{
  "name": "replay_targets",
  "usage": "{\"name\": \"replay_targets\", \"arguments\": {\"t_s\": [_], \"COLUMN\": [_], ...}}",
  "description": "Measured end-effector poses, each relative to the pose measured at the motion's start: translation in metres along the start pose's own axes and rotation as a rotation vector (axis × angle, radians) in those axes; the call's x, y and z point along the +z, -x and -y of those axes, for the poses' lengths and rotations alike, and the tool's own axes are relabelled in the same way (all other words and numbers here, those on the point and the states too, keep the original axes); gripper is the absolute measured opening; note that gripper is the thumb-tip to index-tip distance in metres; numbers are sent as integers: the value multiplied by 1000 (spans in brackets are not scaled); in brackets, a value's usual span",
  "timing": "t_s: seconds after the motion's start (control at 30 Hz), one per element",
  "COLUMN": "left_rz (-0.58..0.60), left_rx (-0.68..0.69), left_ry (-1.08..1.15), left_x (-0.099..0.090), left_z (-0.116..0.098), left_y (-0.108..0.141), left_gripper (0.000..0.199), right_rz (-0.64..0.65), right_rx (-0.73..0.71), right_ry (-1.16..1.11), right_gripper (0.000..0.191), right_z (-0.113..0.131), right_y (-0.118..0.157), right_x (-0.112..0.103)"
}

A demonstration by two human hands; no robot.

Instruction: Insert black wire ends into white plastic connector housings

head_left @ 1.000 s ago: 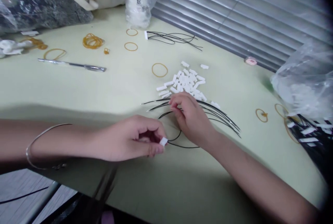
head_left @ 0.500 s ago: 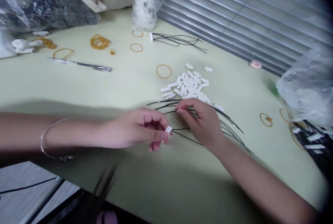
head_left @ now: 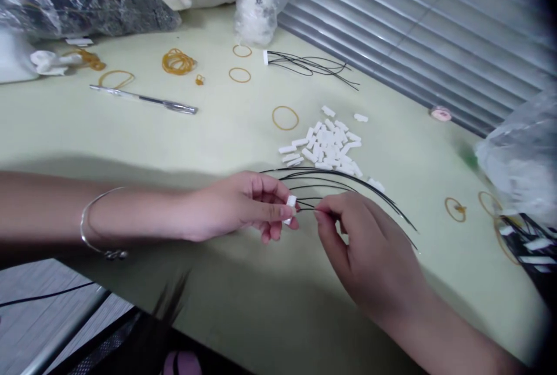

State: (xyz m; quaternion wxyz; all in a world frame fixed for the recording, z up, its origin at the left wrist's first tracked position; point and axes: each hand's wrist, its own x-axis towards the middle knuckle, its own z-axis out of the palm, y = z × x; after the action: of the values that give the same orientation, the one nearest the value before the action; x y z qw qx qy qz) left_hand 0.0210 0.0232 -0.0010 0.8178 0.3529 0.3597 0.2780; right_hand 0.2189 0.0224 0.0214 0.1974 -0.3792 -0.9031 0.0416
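Between thumb and fingers, my left hand (head_left: 265, 206) pinches a small white connector housing (head_left: 290, 208). Thin black wires run from its right side. My right hand (head_left: 365, 247) pinches a black wire (head_left: 307, 209) close to the housing; whether that wire's tip is inside the housing I cannot tell. Behind both hands lies a loose fan of black wires (head_left: 348, 173) on the table, partly hidden by my right hand. Just beyond is a pile of white connector housings (head_left: 331, 143).
A finished-looking connector with black wires (head_left: 300, 63) lies farther back. Rubber bands (head_left: 178, 62) and a pen (head_left: 143, 99) are at the left. A wrapped cup (head_left: 257, 6) stands by the blinds. At the right are a plastic bag (head_left: 522, 154) and more wired connectors (head_left: 537, 244).
My right hand has moved from the loose wires down toward the housing, now holding a wire against its right side. My left hand has turned the housing more upright. The view has shifted slightly.
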Motion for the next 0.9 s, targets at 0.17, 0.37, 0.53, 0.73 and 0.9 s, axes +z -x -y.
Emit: {"name": "replay_targets", "arguments": {"t_s": [0.17,0.37,0.53,0.73,0.9], "left_rz": [13,17,27,34,15], "left_rx": [-3,8,20,32,30], "left_ry": [-41,-90,-115,-137,-130], "left_x": [0,1,0,0,1], "left_z": [1,0,0,1,1], "left_y": [0,1,2,2,3], "left_gripper": [8,8,6,6,7], "right_rz": [9,-4,-60,-48,-23], "right_rx": [47,11,-15,-27,-44], "right_ry": [37,34,38,31,30], "right_gripper": [6,8,7,8,10], "right_z": [-4,-4,-2,0,8], "right_y": [-2,1,6,5,6], "right_x": [7,1,0,0,-9]}}
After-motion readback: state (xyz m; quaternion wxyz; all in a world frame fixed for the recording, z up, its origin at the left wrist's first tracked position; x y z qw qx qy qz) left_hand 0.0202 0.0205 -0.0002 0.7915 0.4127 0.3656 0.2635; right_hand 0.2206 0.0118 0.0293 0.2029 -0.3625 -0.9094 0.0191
